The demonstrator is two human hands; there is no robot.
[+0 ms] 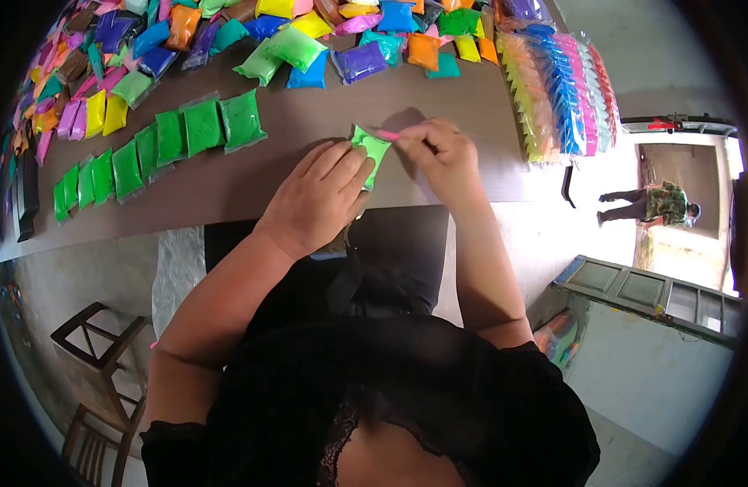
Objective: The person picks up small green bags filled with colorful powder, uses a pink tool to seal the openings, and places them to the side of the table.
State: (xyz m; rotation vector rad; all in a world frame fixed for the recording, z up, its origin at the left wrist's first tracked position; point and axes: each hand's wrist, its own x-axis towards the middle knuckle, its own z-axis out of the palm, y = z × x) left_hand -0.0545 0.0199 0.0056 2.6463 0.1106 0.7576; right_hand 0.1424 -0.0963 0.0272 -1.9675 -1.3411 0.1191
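My left hand [321, 191] lies over a light green packet [372, 154] near the table's front edge, its fingers bent across the packet's left side and holding it. Between the thumb and fingers of my right hand [439, 154] is a thin pink stick [386, 135], whose tip meets the packet's upper right corner. How far the tip reaches over the packet is too small to tell. To the left of my hands, a row of green packets [202, 127] in clear film runs along the table [309, 114].
Many coloured packets [360, 62] are heaped along the table's far side. Stacked rows of packets [553, 93] stand at the right end. A wooden chair [106, 357] is at the lower left. Beyond a doorway at right, a person [662, 203] stands.
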